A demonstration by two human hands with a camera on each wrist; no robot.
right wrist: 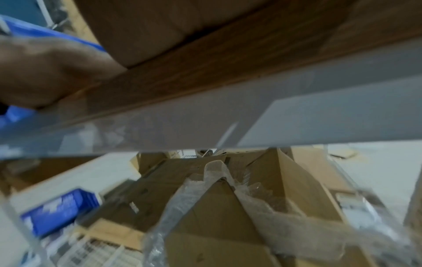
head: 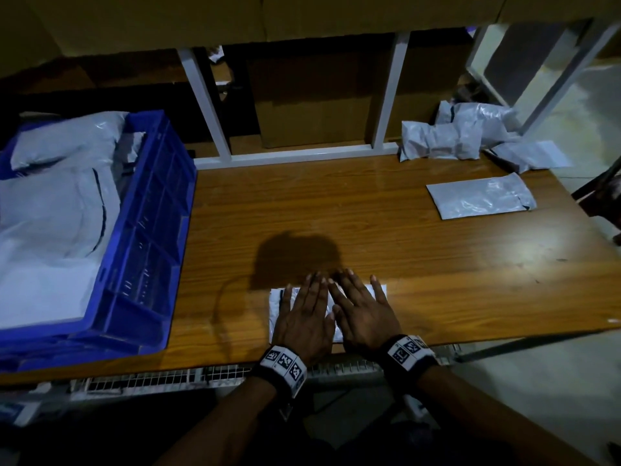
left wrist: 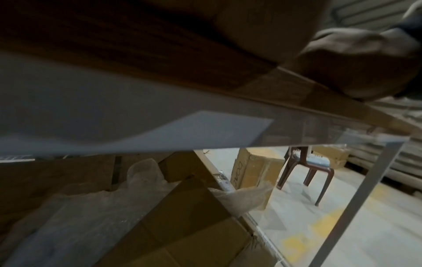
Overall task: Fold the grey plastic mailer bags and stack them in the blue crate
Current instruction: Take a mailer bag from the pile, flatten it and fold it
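The small folded grey plastic mailer bag (head: 327, 309) lay at the near edge of the brown wooden table (head: 369, 223), its long axis running left to right. We had our left hand (head: 302, 322) and right hand (head: 364, 319) flat on it, fingers straight, gripping nothing. The blue plastic crate (head: 148, 237) of stacked bags stood well to the left, so we judged the left hand nearer.

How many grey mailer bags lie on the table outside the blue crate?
About 5: one under both hands at the near edge, one flat mid-right, roughly three crumpled in the far right pile; that pile may hide more.
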